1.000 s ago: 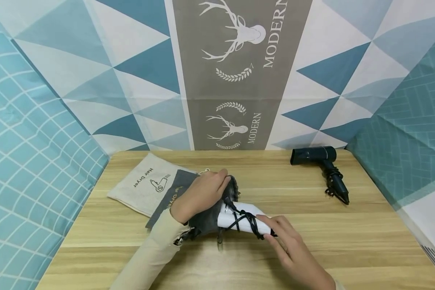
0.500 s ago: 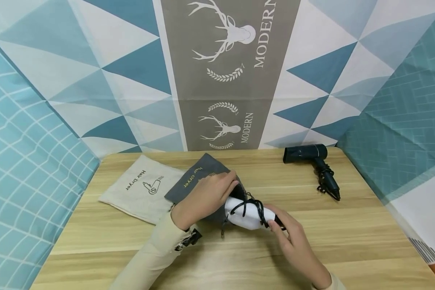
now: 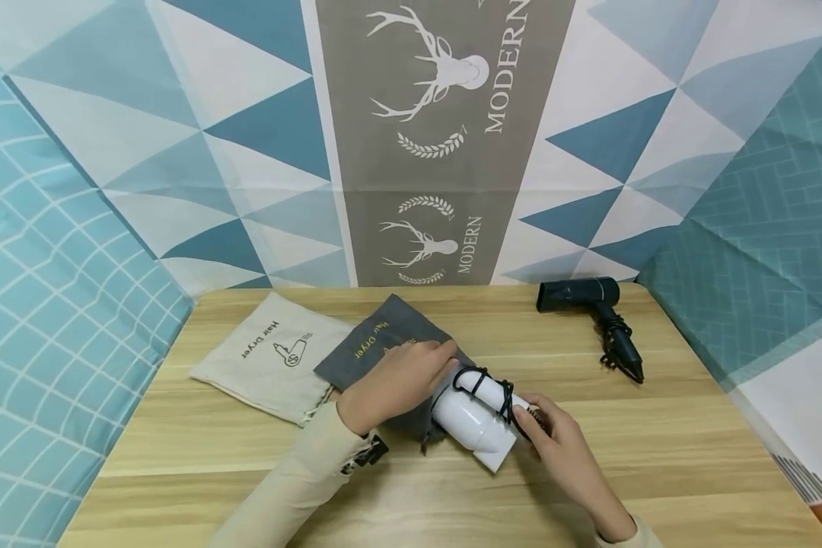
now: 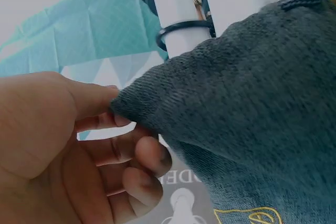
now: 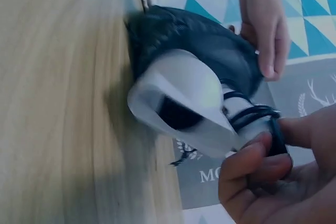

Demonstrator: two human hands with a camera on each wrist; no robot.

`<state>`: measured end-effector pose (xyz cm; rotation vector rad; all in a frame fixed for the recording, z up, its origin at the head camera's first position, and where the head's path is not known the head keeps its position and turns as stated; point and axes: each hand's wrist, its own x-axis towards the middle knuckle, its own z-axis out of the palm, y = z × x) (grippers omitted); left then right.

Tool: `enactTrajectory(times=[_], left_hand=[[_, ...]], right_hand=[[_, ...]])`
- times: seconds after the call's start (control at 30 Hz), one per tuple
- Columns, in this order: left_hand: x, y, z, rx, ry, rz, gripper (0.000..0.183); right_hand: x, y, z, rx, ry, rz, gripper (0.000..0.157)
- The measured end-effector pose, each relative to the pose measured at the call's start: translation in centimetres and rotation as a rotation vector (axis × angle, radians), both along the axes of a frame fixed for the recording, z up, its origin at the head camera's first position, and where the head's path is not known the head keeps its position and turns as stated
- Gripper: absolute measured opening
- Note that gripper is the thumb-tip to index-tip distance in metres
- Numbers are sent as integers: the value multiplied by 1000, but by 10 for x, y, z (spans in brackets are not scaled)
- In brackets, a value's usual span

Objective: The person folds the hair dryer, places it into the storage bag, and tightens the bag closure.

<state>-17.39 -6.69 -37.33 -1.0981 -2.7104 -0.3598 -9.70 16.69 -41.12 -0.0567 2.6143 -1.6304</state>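
Note:
A white hair dryer (image 3: 467, 418), its handle folded and wound with black cord, sits partly inside a dark grey drawstring bag (image 3: 356, 350) marked "Hair Dryer". Its nozzle end points out of the bag's mouth toward the front right. My left hand (image 3: 400, 380) pinches the edge of the bag's mouth between thumb and fingers, as the left wrist view shows. My right hand (image 3: 562, 441) grips the end of the dryer's handle (image 5: 252, 121), near the cord. The dryer's rear part is hidden in the bag.
On the left, a cream drawstring bag (image 3: 267, 358) with a hair dryer print lies flat, partly under the grey one. A black hair dryer (image 3: 592, 304) with bundled cord lies at the back right of the wooden table (image 3: 657, 472). Patterned cloth hangs behind.
The grey bag has swung flatter, its print now facing up. The white dryer has turned in my right hand, bringing its nozzle into view at the bag's mouth.

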Motion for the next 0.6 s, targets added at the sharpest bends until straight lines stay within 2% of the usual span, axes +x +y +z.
enactTrajectory(times=[0.13,0.2,0.33,0.4,0.47,0.6], left_hand=[[2,3,-10,-44,-29,-16,15],[2,4,-17,-69,-40,-19,16],[3,9,-26,-103,-49,-12,20],[5,12,-30,-111,-33,8,22],[7,18,-33,-124,4,31,21],[11,29,-40,-176,124,81,18]], right_hand=[[-8,11,-12,10,-85,74,34],[-11,18,-15,5,-92,156,37],[-12,30,-16,-39,-117,339,35],[-12,35,-16,-64,-148,392,33],[-10,40,-17,-85,-189,394,36],[-8,45,-22,-113,-292,296,48]])
